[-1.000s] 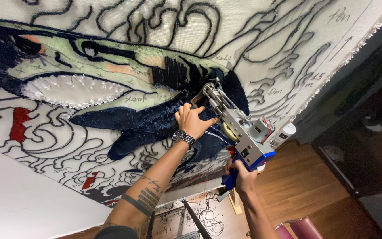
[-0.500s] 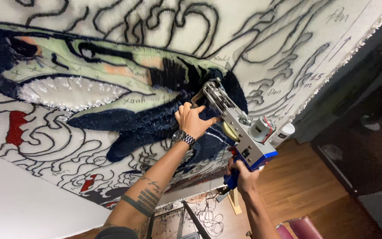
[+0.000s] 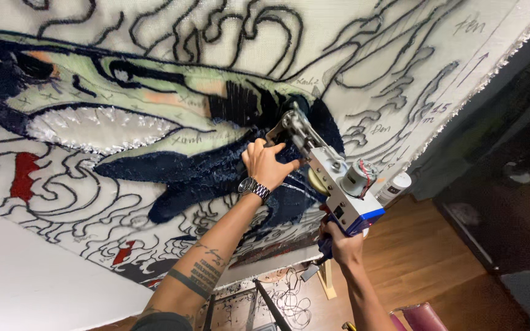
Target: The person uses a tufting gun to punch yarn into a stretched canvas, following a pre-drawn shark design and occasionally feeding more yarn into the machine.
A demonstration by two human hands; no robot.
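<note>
Dark navy yarn fills the patch of the stretched tufting cloth (image 3: 400,73) where the tufting gun (image 3: 329,168) presses its tip; the left hand (image 3: 266,164) grips the gun's front handle, the right hand (image 3: 341,244) clenches its rear grip lower right; wristwatch (image 3: 253,187) on the left wrist.

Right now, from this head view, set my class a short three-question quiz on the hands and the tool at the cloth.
1. True or false: the left hand grips the front handle of the tufting gun.
2. Which hand holds the blue grip underneath?
3. The gun's tip meets yarn of which colour: A red, B dark blue, C green?

Key: 1 true. 2 the right hand. 3 B, the dark blue patch on the stretched cloth.
</note>
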